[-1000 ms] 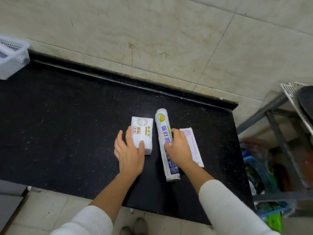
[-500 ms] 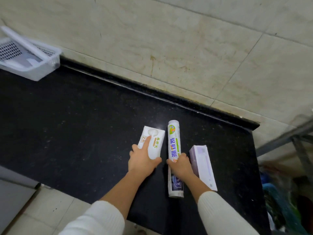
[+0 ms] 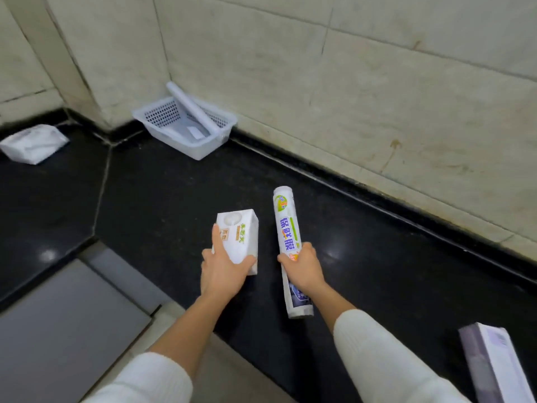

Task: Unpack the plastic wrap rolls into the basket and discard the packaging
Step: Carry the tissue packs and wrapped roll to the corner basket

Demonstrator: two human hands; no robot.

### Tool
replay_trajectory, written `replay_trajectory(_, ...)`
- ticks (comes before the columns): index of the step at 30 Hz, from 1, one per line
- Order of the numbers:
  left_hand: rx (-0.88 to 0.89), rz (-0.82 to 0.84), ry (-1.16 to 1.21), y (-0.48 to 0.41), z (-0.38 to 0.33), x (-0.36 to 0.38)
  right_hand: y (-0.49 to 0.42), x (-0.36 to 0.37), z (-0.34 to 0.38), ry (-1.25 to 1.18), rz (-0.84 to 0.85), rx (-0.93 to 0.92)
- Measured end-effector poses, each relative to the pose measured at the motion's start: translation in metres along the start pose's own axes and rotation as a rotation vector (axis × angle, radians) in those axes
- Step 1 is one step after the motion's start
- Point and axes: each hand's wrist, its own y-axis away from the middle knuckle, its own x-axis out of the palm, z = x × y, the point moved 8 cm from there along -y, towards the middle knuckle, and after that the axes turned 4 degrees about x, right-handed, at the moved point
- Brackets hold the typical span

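My right hand grips a long plastic wrap roll in printed white packaging with blue characters, held above the black counter. My left hand holds a small white box with green and orange print, just left of the roll. A white perforated basket sits in the far corner against the tiled wall. A bare white roll leans across the basket, one end sticking out over its rim. A pale purple box lies at the lower right of the counter.
A crumpled white plastic bag lies on the counter at the far left. A grey panel sits below the counter's front edge at lower left. Tiled walls close off the back.
The view has swung left, bringing the basket and the corner into sight. Both hands have lifted the white box and the wrapped roll off the counter and carried them leftward, away from the purple box.
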Motion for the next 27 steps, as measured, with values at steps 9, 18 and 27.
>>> replay_trajectory(9, -0.086, -0.076, -0.018, -0.12, 0.132, -0.199, 0.0, 0.196, 0.168, 0.099, 0.108, -0.087)
replay_trajectory(18, -0.139, -0.101, -0.034, -0.225, 0.192, -0.296, -0.049, 0.308, 0.263, 0.201, 0.188, -0.116)
replay_trajectory(27, -0.136, -0.072, -0.184, -0.345, 0.203, -0.341, -0.134, 0.362, 0.341, 0.219, 0.217, -0.152)
